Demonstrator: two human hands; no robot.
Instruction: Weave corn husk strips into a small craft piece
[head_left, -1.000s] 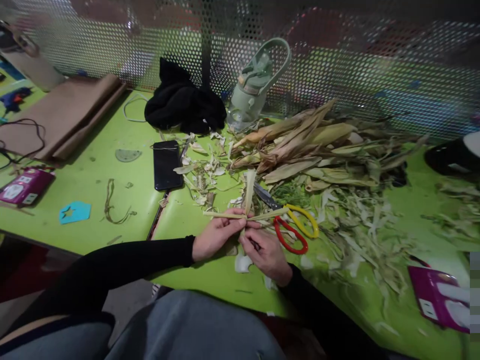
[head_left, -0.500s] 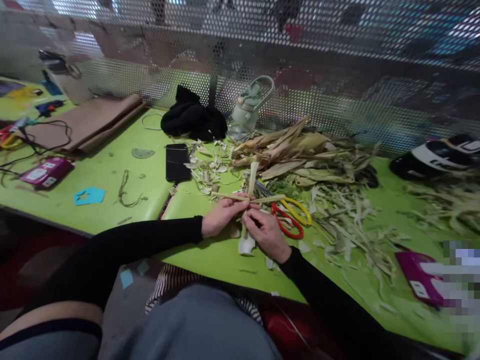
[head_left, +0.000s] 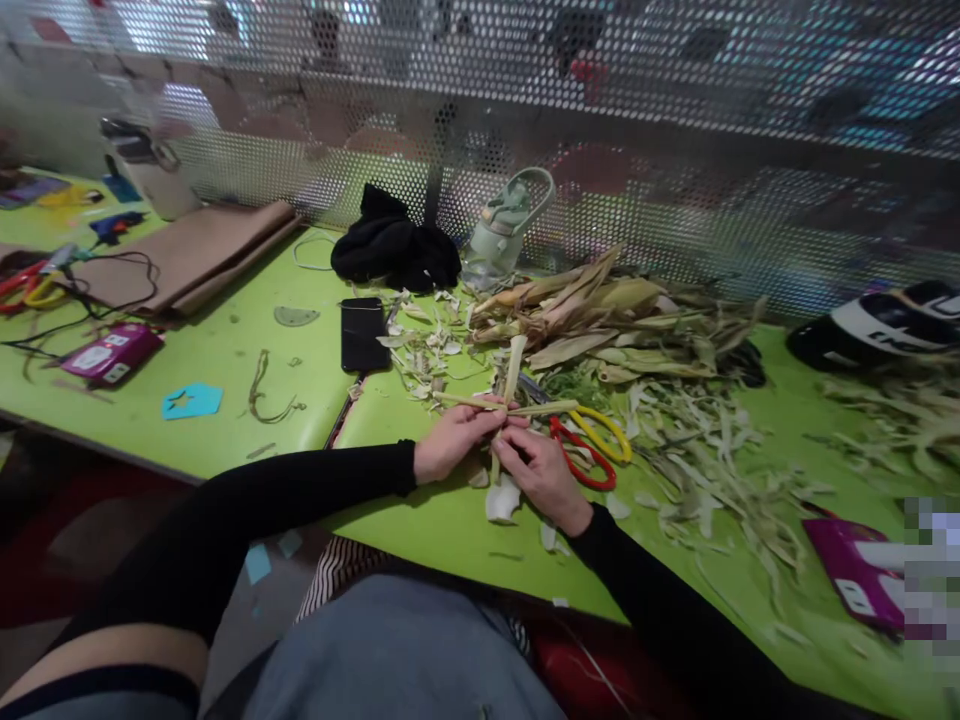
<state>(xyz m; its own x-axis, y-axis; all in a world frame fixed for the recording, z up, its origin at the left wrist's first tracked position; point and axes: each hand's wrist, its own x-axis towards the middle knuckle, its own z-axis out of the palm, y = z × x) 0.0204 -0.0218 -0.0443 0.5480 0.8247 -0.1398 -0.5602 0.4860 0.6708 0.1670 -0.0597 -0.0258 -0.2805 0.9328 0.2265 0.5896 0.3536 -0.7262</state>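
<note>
Both hands meet over the front of the green table, holding crossed strips of corn husk [head_left: 514, 367]. My left hand [head_left: 457, 438] pinches the strips where they cross. Just below the crossing, my right hand [head_left: 541, 468] has its fingers closed on the lower strip. One strip points away from me, others stick out left and right, and a wide pale end [head_left: 502, 500] hangs toward me. Scissors [head_left: 585, 455] with red and yellow handles lie right beside my right hand, their blades partly under the husk strips.
A heap of dry corn husks [head_left: 592, 310] lies behind the hands, with shredded husk [head_left: 697, 440] to the right. A black phone [head_left: 364, 335], a green bottle [head_left: 499, 235], black cloth [head_left: 397, 243] and purple boxes [head_left: 112, 353] stand around. A perforated metal screen [head_left: 300, 140] closes the back.
The camera view has shifted slightly, so everything sits a little lower and to the right. Both hands keep hold of the crossed husk strips in nearly the same pose.
</note>
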